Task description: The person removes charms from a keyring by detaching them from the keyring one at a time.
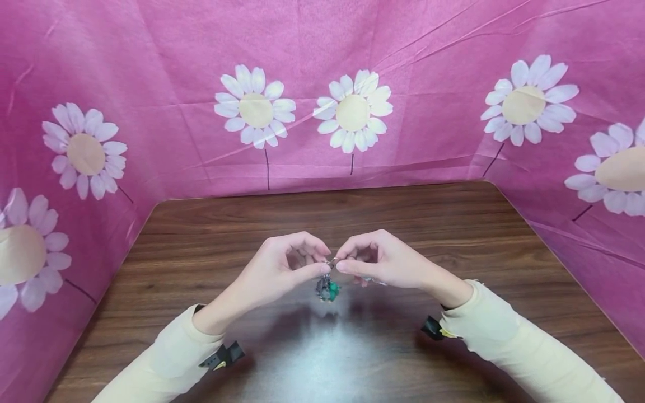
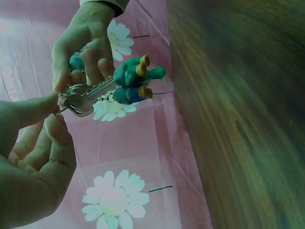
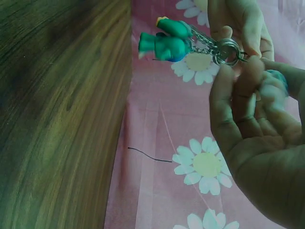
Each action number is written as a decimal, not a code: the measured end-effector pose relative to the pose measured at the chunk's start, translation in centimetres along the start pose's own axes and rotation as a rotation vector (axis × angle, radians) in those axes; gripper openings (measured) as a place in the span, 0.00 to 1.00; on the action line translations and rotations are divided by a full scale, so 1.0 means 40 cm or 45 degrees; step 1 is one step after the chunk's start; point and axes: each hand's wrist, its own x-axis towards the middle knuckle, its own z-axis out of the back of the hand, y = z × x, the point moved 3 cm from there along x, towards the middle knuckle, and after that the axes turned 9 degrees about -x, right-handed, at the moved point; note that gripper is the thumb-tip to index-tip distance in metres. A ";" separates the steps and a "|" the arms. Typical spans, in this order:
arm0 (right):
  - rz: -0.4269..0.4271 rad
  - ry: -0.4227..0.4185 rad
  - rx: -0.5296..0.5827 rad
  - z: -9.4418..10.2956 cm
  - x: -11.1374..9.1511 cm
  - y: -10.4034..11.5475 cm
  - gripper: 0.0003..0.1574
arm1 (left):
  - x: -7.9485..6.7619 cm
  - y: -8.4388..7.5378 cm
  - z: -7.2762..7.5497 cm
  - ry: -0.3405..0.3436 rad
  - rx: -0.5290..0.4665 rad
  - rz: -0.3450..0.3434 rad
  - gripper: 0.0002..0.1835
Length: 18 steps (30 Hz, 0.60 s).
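Both hands meet over the middle of the table, fingertips close together at a metal key ring (image 3: 228,51). My left hand (image 1: 282,266) pinches the ring between thumb and forefinger. From the other side my right hand (image 1: 385,260) pinches it too. Below the ring hang a silver key (image 2: 82,101) and small chains with green figure charms (image 2: 131,72), which have yellow and blue parts. A small teal and pale charm (image 3: 274,86) sits inside the right hand, partly hidden by the fingers.
The dark wooden table (image 1: 227,224) lies beneath the hands. Pink cloth (image 1: 176,67) with white daisies stands around its back and sides. A small black camera is strapped at each cuff of the pale sleeves (image 1: 176,347).
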 end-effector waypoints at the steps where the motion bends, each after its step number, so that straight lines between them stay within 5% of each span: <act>1: 0.024 -0.019 -0.008 -0.002 0.001 0.001 0.05 | -0.001 0.001 -0.002 -0.005 -0.003 0.002 0.09; 7: 0.168 -0.107 -0.118 -0.008 0.004 -0.003 0.05 | -0.003 0.006 -0.012 -0.025 -0.064 0.015 0.09; 18: 0.272 -0.188 -0.262 -0.016 0.014 0.002 0.10 | -0.003 0.007 -0.010 -0.028 -0.147 0.070 0.08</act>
